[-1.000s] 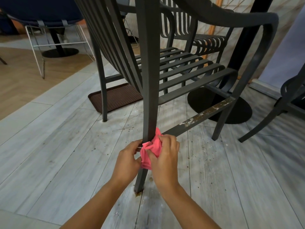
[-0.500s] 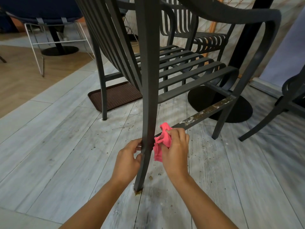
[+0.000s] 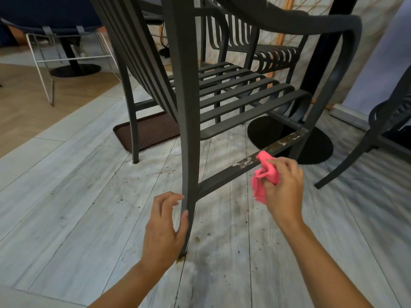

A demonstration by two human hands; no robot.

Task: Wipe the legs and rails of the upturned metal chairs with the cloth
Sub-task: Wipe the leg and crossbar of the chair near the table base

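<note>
My left hand (image 3: 163, 226) is nearest, fingers loosely spread and holding nothing, its thumb resting against the lower part of the dark grey metal chair leg (image 3: 188, 152) that stands on the pale grey plank floor (image 3: 66, 207). To the right and a little farther, my right hand (image 3: 282, 185) grips a crumpled pink cloth (image 3: 263, 174), fingers curled round it, the cloth touching the dark grey metal side rail (image 3: 224, 178) that runs from that leg toward the chair's front leg. The rail's far stretch is flecked with pale grime. Beyond it are the slatted dark metal seat (image 3: 233, 96) of the chair, a brown ribbed mat (image 3: 149, 132) on the floor under it, and a black round table base (image 3: 315, 141). Farther back stands a second slatted dark metal chair (image 3: 266, 52), and far left a white wire-framed chair (image 3: 51, 52) on the tan wooden floor (image 3: 26, 101).
</note>
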